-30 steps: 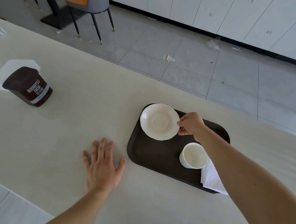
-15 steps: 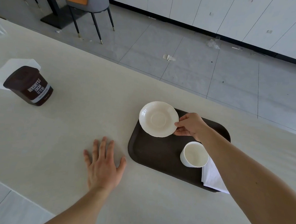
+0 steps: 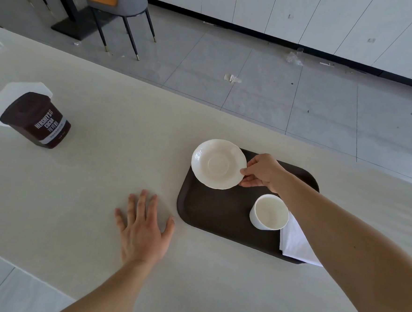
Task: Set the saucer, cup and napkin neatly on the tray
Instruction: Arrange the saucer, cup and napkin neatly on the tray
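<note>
A dark brown tray (image 3: 210, 217) lies on the pale counter. My right hand (image 3: 262, 172) pinches the right rim of a cream saucer (image 3: 217, 164) and holds it lifted over the tray's far left corner, slightly past the edge. A white cup (image 3: 269, 212) stands upright on the tray's right part, empty inside. Partly under the cup and my right forearm lies a folded white napkin (image 3: 296, 245), which hangs over the tray's near right edge. My left hand (image 3: 143, 229) rests flat on the counter, fingers spread, just left of the tray.
A brown cocoa tub (image 3: 35, 120) stands on the counter at far left with a white object behind it. The counter's far edge drops to a tiled floor with scraps of litter. A grey chair (image 3: 123, 1) stands beyond.
My right hand has lifted the saucer off the tray and carried it a little up and left. The cup, napkin and left hand have stayed put.
</note>
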A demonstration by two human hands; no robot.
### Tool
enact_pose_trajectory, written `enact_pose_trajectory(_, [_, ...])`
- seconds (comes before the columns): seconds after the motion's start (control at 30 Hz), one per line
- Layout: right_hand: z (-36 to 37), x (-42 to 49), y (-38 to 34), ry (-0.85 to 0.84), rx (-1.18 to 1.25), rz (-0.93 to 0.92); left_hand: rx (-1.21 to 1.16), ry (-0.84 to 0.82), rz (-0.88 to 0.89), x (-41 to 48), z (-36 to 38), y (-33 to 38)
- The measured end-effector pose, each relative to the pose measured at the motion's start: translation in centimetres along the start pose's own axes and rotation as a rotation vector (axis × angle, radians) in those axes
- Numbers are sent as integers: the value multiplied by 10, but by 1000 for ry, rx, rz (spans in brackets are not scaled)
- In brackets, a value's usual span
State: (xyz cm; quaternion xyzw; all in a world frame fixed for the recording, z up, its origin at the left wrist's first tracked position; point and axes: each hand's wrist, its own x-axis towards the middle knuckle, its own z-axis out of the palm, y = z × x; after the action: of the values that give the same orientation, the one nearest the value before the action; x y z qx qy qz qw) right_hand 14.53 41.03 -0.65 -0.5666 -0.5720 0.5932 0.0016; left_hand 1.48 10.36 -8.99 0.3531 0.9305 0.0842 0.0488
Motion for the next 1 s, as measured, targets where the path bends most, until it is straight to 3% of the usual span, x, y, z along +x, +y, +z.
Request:
enact_pose_trajectory(0.4, [-3, -5, 3, 5, -40, -15, -7, -24, -1, 0, -5, 2])
enact_pose_trajectory(0.67, [-41, -23, 19, 172, -78, -183, -19, -26, -9, -1, -6, 2])
enact_pose_trajectory(0.8, [-71, -45, 37, 258, -248, -237, -12, -28, -14, -1, -4, 2])
enact_pose_trajectory(1.0, [-91, -75, 55, 112, -689, -385, 1, -11, -13, -1, -3, 1])
